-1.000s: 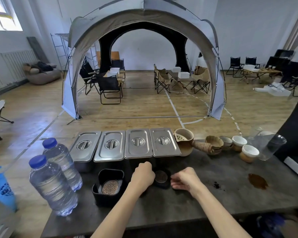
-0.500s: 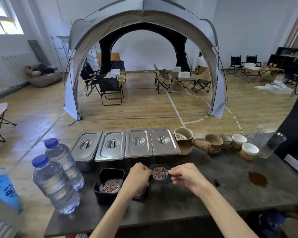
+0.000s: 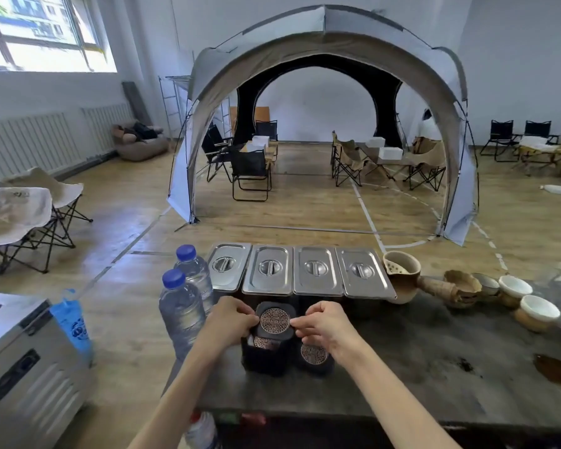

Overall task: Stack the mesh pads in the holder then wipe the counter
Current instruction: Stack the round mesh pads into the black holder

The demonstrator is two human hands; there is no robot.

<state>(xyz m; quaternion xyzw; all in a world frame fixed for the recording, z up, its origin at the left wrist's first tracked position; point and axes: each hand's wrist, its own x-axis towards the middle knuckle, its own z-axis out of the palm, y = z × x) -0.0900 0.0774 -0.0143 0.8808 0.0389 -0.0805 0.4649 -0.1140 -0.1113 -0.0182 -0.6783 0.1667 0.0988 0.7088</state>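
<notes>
left hand (image 3: 230,322) and right hand (image 3: 324,322) pinch pad (image 3: 275,320) flat between them; holder (image 3: 263,361) directly below, spare pad (image 3: 313,353) under right hand.

Black mesh pad (image 3: 275,320) just above holder (image 3: 263,361).

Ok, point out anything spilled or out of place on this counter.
A brown puddle sits on the counter at the right, with dark crumbs just left of it: both need wiping. One mesh pad lies loose on the counter beside the holder, not stacked yet.
</notes>
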